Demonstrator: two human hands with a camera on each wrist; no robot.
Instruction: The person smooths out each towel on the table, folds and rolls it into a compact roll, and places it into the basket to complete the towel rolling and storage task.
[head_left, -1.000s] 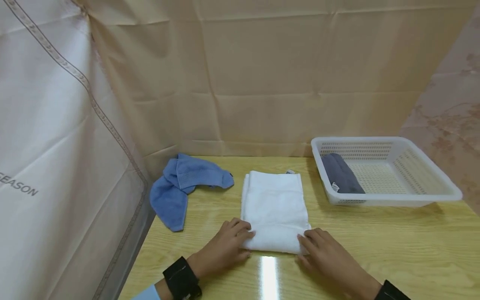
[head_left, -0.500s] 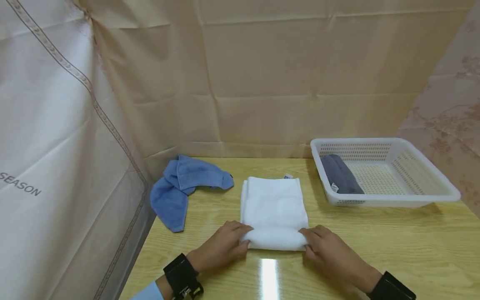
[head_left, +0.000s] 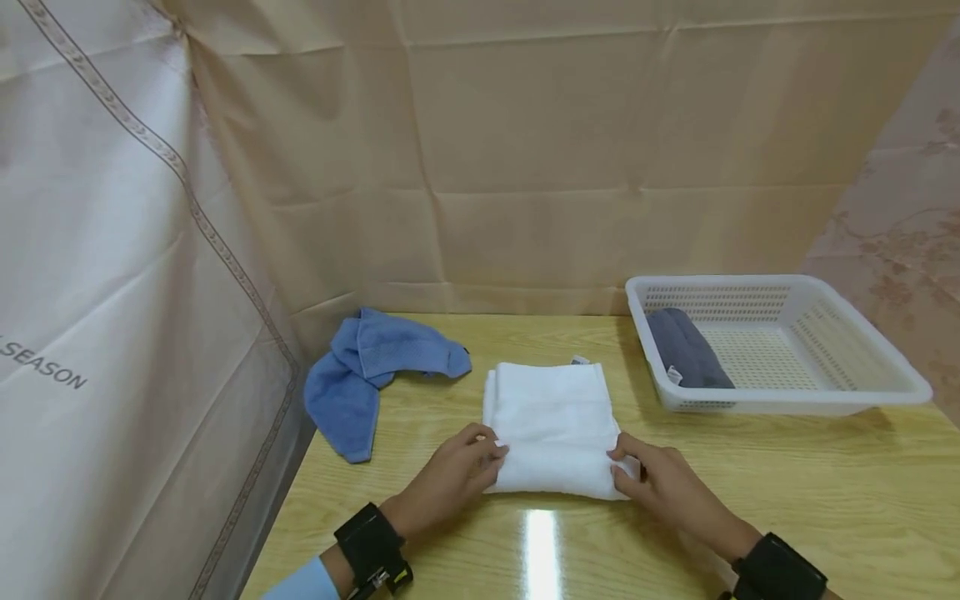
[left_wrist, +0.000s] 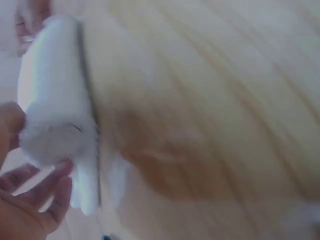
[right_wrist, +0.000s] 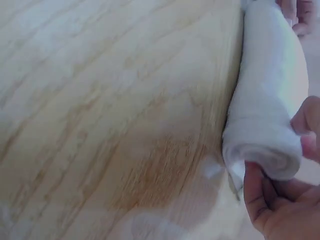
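Observation:
A white towel (head_left: 551, 417) lies on the table in front of me, its near end rolled up and its far part flat and folded. At the left end of the roll, my left hand (head_left: 455, 467) pinches the towel between thumb and fingers. My right hand (head_left: 667, 483) grips the opposite end. In the right wrist view the spiral of the rolled towel (right_wrist: 270, 100) shows, with fingers of the right hand (right_wrist: 285, 215) under it and a digit on top. The left wrist view has the left hand (left_wrist: 35, 195) around the roll's other end (left_wrist: 55, 90).
A crumpled blue towel (head_left: 390, 350) lies at the back left of the wooden table (head_left: 750, 500). At the back right stands a white plastic basket (head_left: 817, 400), with a rolled dark grey towel (head_left: 690, 350) against its left side. Cloth drapes enclose the left and back.
The near end of the white towel has been rolled away from me, and its flat part now looks shorter. Both hands have shifted slightly forward, the right one also a little to the right.

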